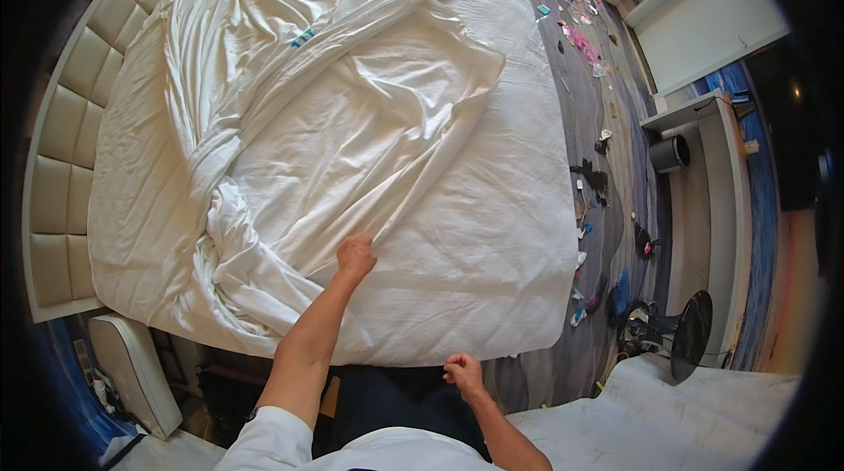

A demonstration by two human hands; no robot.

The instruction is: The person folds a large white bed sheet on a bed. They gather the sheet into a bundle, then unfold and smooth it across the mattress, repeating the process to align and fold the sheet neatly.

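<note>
A large white cloth, apparently a duvet cover or loose sheet (395, 95), lies twisted and wrinkled across the white-covered bed (501, 260). One end is bunched into a thick knot-like roll near the headboard side. My left hand (356, 254) is closed over the near edge of this cloth, with the arm stretched out over the bed. Just in front of my body, at the near edge of the mattress, my right hand (465, 373) has its fingers curled in, and I see nothing in it.
A cream tufted headboard (62, 197) borders the bed on the left. Litter (580, 42) is scattered over the grey patterned carpet (527, 378) at right. Beyond stand a black bin (669, 154), a white shelf unit (728, 207) and a round black stand (691, 337). A white padded piece (134, 372) stands lower left.
</note>
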